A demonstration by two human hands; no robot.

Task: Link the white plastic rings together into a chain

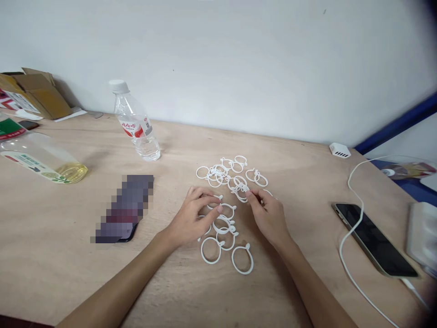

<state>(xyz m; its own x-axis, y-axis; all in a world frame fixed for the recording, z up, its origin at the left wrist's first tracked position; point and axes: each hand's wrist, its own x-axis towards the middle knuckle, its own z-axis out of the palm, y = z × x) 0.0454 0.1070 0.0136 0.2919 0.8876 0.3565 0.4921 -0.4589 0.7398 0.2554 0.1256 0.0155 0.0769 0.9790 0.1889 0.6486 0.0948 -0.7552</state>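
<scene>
Several white plastic curtain rings (242, 272), each with a small eyelet, lie in a loose spread on the wooden table. My left hand (194, 214) rests low over the nearer rings, its thumb and fingers apart, partly covering some of them. Thumb and index finger of my right hand (266, 212) are pinched on a white curtain ring (241, 199) at the edge of the farther cluster. Overlap with neighbouring rings and my fingers hides part of that ring.
A pixelated phone-like object (124, 209) and a water bottle (138, 127) stand left. An oil bottle (41, 157) and cardboard box (41, 93) are farther left. To the right are a phone (375, 239), white cable (344, 228) and small white device (339, 150). A wall (218, 68) rises behind.
</scene>
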